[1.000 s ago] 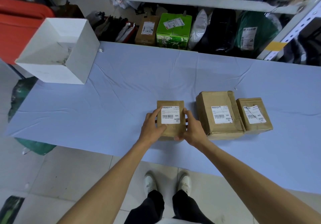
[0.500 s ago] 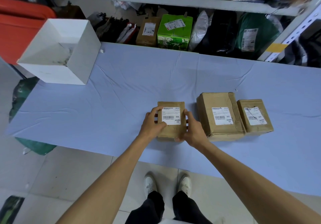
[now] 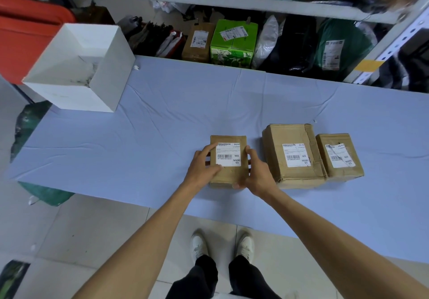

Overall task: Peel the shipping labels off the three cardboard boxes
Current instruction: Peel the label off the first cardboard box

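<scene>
Head camera: left hand [image 3: 201, 167] and right hand [image 3: 258, 172] are clasping the leftmost box [image 3: 228, 175] near the bench's [image 3: 162, 124] front edge, likely steadying it while a left finger is reaching its label's [image 3: 228, 154] corner; middle box [image 3: 274, 139] and right box [image 3: 334, 139] are sitting alongside.

Left box [image 3: 229, 176], middle box [image 3: 285, 133], right box [image 3: 334, 139] in row on table [image 3: 162, 124], bin [image 3: 76, 99] behind left

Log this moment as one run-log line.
left hand: holds left box, fingertip at its label | right hand: grips same box | middle box, right box: labels on
</scene>
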A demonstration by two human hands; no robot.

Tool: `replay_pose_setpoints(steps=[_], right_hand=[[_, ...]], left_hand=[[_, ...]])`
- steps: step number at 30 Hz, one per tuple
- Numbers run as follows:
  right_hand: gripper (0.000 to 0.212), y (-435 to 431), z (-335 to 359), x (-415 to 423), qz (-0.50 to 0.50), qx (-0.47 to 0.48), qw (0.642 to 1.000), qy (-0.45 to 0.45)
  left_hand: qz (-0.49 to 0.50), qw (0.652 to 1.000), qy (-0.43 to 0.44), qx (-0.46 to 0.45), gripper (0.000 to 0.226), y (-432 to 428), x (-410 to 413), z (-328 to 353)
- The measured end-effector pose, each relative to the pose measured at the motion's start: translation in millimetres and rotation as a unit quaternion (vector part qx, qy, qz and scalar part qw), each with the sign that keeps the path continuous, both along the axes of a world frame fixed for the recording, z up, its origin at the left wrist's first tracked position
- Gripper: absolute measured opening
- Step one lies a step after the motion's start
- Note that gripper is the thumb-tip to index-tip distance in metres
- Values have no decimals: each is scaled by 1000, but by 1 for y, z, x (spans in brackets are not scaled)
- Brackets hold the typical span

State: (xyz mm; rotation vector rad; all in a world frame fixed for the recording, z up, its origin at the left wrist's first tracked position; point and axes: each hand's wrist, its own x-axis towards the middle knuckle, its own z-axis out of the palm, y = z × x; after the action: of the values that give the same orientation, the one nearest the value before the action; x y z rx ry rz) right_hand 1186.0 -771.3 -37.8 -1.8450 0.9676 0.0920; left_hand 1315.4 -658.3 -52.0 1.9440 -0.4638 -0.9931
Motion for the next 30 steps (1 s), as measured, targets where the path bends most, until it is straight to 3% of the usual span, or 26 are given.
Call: replay_pose_setpoints(steps=[5, 9, 12, 16, 30], right_hand=[[108, 0, 0, 1, 3, -1, 1000, 0], [106, 0, 0, 1, 4, -5, 1000, 3], [104, 0, -1, 0, 5, -5, 1000, 0], [101, 0, -2, 0, 6, -8, 1000, 1], [107, -1, -2, -1, -4, 13, 1000, -5]], left_hand=[[-1, 1000, -1, -2, 59, -3, 3, 4], [-20, 1000, 2, 9, 41, -2, 3, 3], [11, 999, 18, -38, 44, 4, 4, -2], [95, 990, -84, -67, 25, 2, 10, -5], [87, 968, -227, -55, 7, -26, 11, -13]])
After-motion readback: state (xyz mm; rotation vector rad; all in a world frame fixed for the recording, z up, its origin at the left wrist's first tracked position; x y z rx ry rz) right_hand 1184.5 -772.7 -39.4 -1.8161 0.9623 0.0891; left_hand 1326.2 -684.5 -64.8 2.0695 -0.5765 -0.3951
